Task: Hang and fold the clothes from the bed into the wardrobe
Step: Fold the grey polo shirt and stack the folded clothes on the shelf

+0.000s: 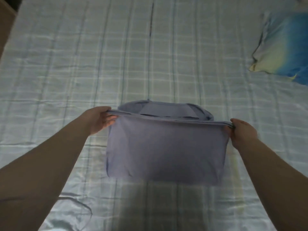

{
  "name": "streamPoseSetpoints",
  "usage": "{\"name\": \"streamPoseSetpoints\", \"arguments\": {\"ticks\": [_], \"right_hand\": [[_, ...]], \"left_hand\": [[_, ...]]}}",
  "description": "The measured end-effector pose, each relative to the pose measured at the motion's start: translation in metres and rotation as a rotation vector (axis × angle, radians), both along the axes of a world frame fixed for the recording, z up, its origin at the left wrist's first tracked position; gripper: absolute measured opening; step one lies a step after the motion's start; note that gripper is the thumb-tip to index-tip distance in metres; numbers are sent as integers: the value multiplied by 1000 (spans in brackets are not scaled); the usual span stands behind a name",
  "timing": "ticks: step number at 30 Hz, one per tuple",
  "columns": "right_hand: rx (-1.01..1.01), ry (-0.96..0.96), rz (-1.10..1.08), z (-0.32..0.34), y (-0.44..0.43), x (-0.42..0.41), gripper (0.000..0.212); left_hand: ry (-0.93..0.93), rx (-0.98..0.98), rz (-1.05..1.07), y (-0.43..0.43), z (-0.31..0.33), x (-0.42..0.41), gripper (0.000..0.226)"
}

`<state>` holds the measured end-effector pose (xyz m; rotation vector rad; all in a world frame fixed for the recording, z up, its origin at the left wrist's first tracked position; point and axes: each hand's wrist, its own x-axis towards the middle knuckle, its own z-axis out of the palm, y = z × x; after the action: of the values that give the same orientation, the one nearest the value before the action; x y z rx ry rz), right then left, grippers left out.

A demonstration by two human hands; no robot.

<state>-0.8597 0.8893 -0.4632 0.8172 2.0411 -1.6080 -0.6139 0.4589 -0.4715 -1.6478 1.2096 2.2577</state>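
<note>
**Folded garment held above the bed**

The bed [66, 72], covered by a pale blue checked sheet with a satin sheen, fills nearly the whole view.

The folded lavender-blue fabric garment [166, 147] is over the near middle of the bed. Its upper fold line is stretched level between both hands. The front panel hangs down from that line, and the rear portion lies on the sheet just behind it.

A blue and yellow pillow [286, 47] lies at the right edge of the bed, well apart from the garment.

The left hand [100, 120] pinches the left end of the fold, thumb on top, fingers curled under the cloth.

The right hand [241, 132] pinches the right end, fingers pressed together around the fabric edge.
</note>
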Motion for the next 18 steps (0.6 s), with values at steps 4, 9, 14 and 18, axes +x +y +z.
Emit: {"name": "streamPoseSetpoints", "arguments": {"ticks": [4, 9, 14, 18], "right_hand": [[163, 145, 120, -35, -22, -34, 49], [275, 247, 308, -77, -33, -56, 49], [203, 237, 264, -100, -37, -51, 31], [-1, 273, 350, -99, -41, -39, 36]], "left_hand": [[19, 15, 79, -24, -43, -32, 12], [76, 29, 184, -34, -82, -54, 15], [132, 29, 281, -26, -100, -62, 20], [133, -324, 182, -2, -106, -66, 45]]}}
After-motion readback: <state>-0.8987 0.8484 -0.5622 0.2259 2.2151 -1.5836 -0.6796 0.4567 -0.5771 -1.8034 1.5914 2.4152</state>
